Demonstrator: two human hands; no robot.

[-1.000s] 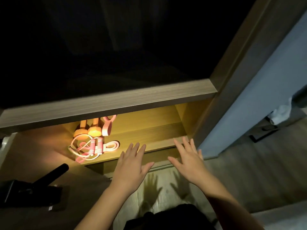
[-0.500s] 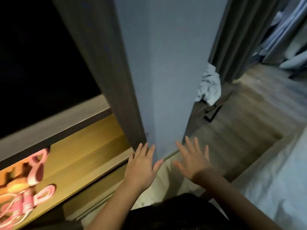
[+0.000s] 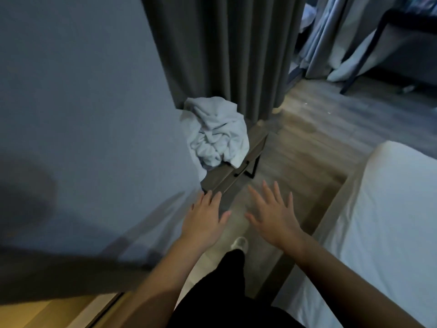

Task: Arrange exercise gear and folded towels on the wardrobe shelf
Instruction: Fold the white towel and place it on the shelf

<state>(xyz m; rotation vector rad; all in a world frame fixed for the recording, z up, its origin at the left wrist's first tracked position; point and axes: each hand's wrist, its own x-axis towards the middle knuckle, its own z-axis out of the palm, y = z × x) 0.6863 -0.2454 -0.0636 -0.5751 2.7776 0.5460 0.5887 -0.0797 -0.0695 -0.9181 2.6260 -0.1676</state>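
A person stands in a dim bedroom with both hands stretched out in front, palms down. The left hand [image 3: 203, 218] is spread wide with straight fingers and holds nothing. Its fingertips lie close to the lower edge of a blue-grey panel [image 3: 82, 102], and whether they touch it cannot be told. The right hand [image 3: 272, 215], just beside it and apart from it, is likewise fanned out flat and empty above the wooden floor [image 3: 319, 119].

Ahead of the hands, a pale towel [image 3: 215, 133] lies in a crumpled heap, not folded, on a low wooden table [image 3: 236, 174] with a dark metal leg. The heap rests against the blue-grey panel on its left, and one corner hangs over the table's front edge. A heavy grey curtain [image 3: 224, 48] falls behind the towel and reaches down to the table top.

A bed [image 3: 378, 221] covered in white runs along the right side, its wooden frame bordering the strip of floor where the person stands. Below the hands, a black trouser leg [image 3: 229, 275] and a light-coloured shoe [image 3: 239, 243] show one foot set forward. A warm yellow wooden surface [image 3: 28, 313] glows at the bottom left corner, under the panel. At the far right, pale drapes [image 3: 331, 36] hang beside a dark-framed piece of furniture [image 3: 369, 50], too blurred to identify.
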